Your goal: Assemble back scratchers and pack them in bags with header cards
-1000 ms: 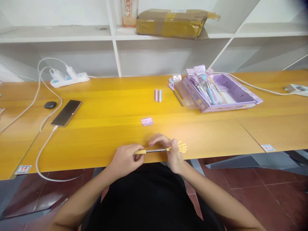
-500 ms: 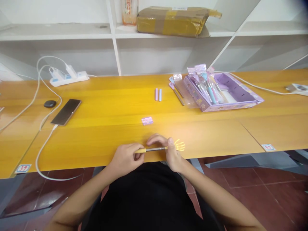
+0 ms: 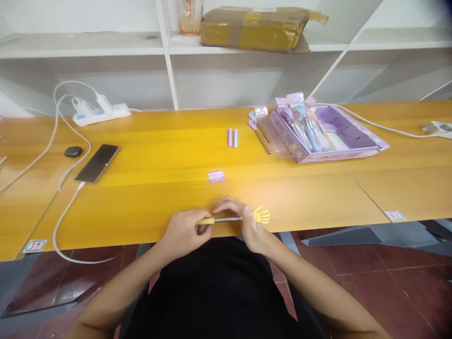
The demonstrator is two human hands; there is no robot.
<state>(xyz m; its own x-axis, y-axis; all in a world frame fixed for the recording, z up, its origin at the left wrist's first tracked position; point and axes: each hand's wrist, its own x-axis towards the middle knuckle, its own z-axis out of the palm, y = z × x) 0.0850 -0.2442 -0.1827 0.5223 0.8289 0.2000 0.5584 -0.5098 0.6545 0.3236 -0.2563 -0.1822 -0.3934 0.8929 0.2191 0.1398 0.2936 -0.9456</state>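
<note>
A yellow back scratcher (image 3: 226, 219) with a metal rod lies crosswise between my hands, above the table's front edge. Its hand-shaped yellow head points right, past my right hand (image 3: 251, 228), which grips the neck with the thumb on top. My left hand (image 3: 186, 234) is closed around the yellow handle, and most of that handle is hidden in the palm. A small pink-purple card (image 3: 216, 176) lies just beyond my hands. Farther back, a pink handle sleeve (image 3: 230, 137) and a blue handle sleeve (image 3: 235, 138) lie side by side.
At the back right, a purple box (image 3: 339, 153) holds several wrapped back scratchers. Beside it lie a purple-headed scratcher (image 3: 260, 135) and a blue-headed one. A phone (image 3: 98, 163) charges on the left, near a black mouse (image 3: 73, 151) and a power strip (image 3: 102, 115). A taped carton (image 3: 254, 30) sits on the shelf.
My right hand has shifted slightly left along the scratcher, and the yellow head has moved a little left with it. My left hand stays in place.
</note>
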